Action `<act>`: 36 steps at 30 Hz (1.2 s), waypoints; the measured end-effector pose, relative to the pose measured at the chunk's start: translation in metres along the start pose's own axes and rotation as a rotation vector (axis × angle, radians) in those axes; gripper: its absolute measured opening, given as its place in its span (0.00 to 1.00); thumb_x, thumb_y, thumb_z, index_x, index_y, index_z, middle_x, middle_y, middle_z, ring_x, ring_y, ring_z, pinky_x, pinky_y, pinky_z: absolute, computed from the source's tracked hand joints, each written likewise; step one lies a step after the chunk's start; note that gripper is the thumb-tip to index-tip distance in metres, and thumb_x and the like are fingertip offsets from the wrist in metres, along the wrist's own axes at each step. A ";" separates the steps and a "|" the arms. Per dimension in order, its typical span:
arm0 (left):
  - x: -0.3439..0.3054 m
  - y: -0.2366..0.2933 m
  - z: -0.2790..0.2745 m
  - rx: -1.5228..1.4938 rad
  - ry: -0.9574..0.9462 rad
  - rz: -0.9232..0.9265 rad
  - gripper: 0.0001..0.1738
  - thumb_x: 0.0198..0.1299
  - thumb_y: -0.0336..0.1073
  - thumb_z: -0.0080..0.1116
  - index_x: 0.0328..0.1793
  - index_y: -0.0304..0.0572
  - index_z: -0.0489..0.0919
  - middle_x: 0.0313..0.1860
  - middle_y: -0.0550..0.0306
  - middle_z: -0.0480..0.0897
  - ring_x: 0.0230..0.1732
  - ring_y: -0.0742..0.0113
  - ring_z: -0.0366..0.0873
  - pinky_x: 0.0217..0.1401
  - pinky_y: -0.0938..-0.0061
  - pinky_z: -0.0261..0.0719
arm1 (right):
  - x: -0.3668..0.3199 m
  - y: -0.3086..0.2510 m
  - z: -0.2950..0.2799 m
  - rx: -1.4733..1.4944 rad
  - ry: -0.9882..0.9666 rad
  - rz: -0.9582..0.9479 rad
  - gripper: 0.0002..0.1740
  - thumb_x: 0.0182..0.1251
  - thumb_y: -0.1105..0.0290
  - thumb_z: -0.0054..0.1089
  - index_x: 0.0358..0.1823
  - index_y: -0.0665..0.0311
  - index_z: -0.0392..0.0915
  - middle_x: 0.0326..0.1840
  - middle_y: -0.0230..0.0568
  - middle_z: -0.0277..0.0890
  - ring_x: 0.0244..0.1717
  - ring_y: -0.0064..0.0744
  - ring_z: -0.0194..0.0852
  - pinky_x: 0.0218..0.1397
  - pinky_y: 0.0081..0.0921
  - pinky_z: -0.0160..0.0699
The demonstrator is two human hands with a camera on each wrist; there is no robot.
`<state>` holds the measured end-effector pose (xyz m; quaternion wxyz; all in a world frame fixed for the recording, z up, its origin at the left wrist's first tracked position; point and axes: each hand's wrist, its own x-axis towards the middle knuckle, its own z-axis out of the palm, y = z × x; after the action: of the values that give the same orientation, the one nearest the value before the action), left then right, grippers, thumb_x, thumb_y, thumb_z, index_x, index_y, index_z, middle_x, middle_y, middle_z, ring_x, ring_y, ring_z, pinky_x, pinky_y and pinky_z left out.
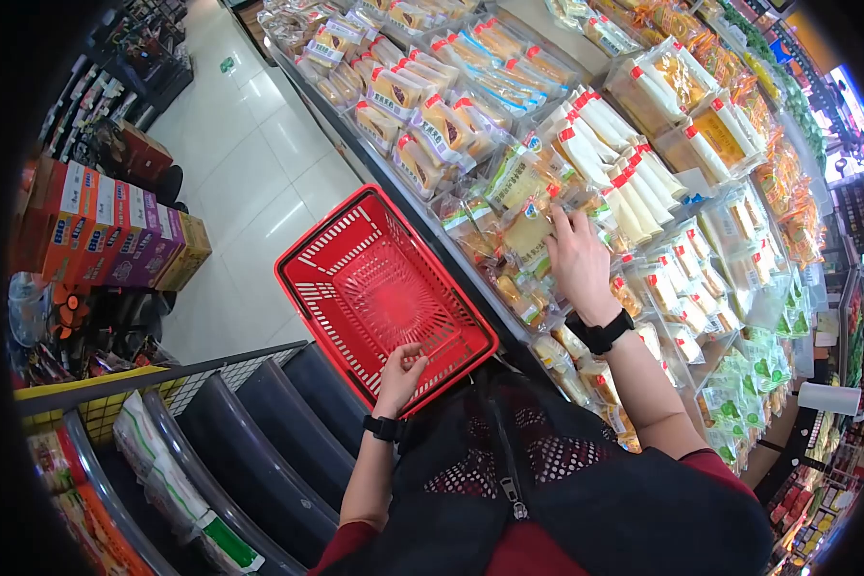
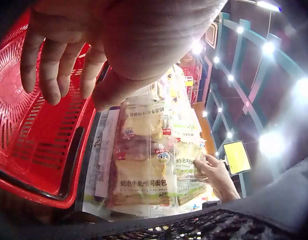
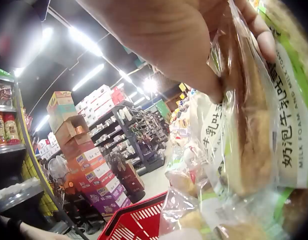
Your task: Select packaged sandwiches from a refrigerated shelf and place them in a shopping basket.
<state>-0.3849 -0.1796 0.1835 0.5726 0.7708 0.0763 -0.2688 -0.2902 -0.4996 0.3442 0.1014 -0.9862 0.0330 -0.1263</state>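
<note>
My right hand (image 1: 580, 261) reaches over the bread display. Its thumb and fingers pinch a clear bag of toast bread (image 3: 250, 120), with a white and green label, as the right wrist view shows. A similar toast packet (image 1: 523, 235) lies just left of the hand in the head view. Over the near end of a red shopping basket (image 1: 384, 288), my left hand (image 1: 400, 377) hangs with loosely bent fingers and holds nothing. The basket's inside shows bare red plastic. More toast packets (image 2: 139, 172) lie beside the basket in the left wrist view.
Wrapped breads (image 1: 442, 125) in several rows cover the sloping display. Dark tiered shelves (image 1: 250, 461) stand at lower left, one bearing a white and green packet (image 1: 182, 490). Stacked cartons (image 1: 115, 230) stand across the tiled aisle (image 1: 269, 163). The basket sits close against the display's edge.
</note>
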 end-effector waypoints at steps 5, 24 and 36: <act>0.001 0.005 0.001 -0.009 0.002 0.005 0.20 0.64 0.37 0.60 0.60 0.36 0.74 0.56 0.54 0.79 0.51 0.71 0.77 0.57 0.74 0.75 | -0.010 -0.011 -0.023 -0.052 0.114 -0.049 0.26 0.56 0.70 0.63 0.58 0.63 0.70 0.53 0.46 0.69 0.56 0.46 0.67 0.52 0.38 0.73; -0.010 -0.154 -0.015 0.588 -0.185 -0.081 0.25 0.64 0.54 0.53 0.56 0.42 0.79 0.50 0.39 0.80 0.54 0.47 0.78 0.57 0.60 0.76 | -0.127 -0.003 -0.018 0.424 -0.207 -0.359 0.09 0.57 0.75 0.57 0.40 0.64 0.75 0.30 0.41 0.72 0.33 0.43 0.75 0.38 0.37 0.74; -0.032 -0.140 0.006 0.740 -0.201 0.111 0.37 0.50 0.45 0.70 0.67 0.50 0.69 0.56 0.44 0.72 0.53 0.45 0.76 0.55 0.57 0.76 | -0.178 0.008 -0.038 0.291 -0.229 -0.163 0.09 0.57 0.75 0.57 0.39 0.63 0.78 0.30 0.40 0.75 0.33 0.42 0.77 0.39 0.35 0.77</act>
<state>-0.4736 -0.1321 0.0805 0.2740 0.8981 -0.1241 -0.3208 -0.4718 -0.4990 0.3357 0.2352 -0.9685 -0.0775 -0.0247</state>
